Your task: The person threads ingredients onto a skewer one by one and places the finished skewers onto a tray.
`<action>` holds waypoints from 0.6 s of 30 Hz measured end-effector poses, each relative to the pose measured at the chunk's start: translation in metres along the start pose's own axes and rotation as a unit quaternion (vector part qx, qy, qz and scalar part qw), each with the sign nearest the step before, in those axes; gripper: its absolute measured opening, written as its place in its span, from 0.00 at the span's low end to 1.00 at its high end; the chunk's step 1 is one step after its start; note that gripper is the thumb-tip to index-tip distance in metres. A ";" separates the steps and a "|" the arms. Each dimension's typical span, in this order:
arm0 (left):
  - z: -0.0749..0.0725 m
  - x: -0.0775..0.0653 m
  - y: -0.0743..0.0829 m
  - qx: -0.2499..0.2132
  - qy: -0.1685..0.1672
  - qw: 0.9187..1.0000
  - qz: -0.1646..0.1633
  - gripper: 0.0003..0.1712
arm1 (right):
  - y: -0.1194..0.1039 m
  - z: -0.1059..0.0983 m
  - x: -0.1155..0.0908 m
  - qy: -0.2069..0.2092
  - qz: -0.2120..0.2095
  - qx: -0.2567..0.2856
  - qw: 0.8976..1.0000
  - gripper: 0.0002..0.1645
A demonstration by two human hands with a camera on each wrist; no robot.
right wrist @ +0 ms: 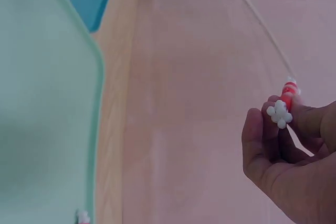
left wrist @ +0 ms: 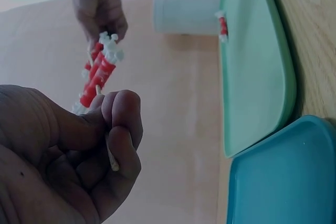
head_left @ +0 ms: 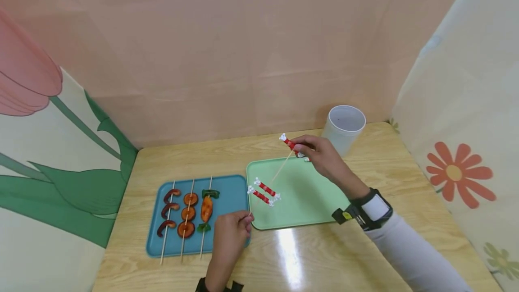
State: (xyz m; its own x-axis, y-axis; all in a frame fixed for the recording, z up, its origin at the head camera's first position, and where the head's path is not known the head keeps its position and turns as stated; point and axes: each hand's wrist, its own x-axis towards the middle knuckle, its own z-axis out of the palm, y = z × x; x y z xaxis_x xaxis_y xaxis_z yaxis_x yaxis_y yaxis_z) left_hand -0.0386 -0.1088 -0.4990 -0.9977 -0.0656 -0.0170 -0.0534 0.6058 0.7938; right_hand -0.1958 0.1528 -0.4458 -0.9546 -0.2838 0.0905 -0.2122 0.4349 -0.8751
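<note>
My left hand [head_left: 229,233] pinches the lower end of a thin wooden skewer [head_left: 282,166] between thumb and fingers. Two red toy meat pieces [head_left: 265,188] with knobbly white ends sit crosswise on this skewer, side by side just above that hand. At its upper end my right hand [head_left: 322,159] pinches a third such piece [right wrist: 287,95] between thumb and fingers. The tip meets this piece, but how far it goes in is hidden. Below the hands lies a green tray [head_left: 300,217], with another red-and-white piece [left wrist: 223,26] near its far edge.
Left of the green tray, a blue tray [head_left: 237,184] bears three loaded skewers: curled brown pieces [head_left: 169,211], round slices [head_left: 188,213], and an orange piece [head_left: 207,209] between green ones. A white cylindrical container [head_left: 344,132] stands at the back right. Patterned cloth walls surround the wooden table [head_left: 324,256].
</note>
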 end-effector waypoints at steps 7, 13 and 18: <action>-0.003 0.000 0.006 -0.005 0.010 1.000 -0.010 0.07 | -0.014 0.003 -0.004 0.001 0.006 0.001 1.000 0.15; -0.004 0.000 0.007 -0.012 0.016 1.000 -0.018 0.07 | -0.016 0.002 -0.004 0.006 0.009 0.001 1.000 0.15; -0.005 0.000 0.006 -0.008 0.015 1.000 -0.023 0.07 | -0.018 0.003 -0.004 0.005 0.014 0.009 1.000 0.15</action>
State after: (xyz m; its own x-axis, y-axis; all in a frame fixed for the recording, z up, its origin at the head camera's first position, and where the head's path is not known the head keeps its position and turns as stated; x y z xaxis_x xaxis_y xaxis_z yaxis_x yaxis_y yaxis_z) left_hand -0.0383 -0.1090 -0.4913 -0.9925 -0.1174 -0.0345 -0.0975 0.5892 0.8021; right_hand -0.1876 0.1439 -0.4318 -0.9619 -0.2641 0.0709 -0.1824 0.4267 -0.8858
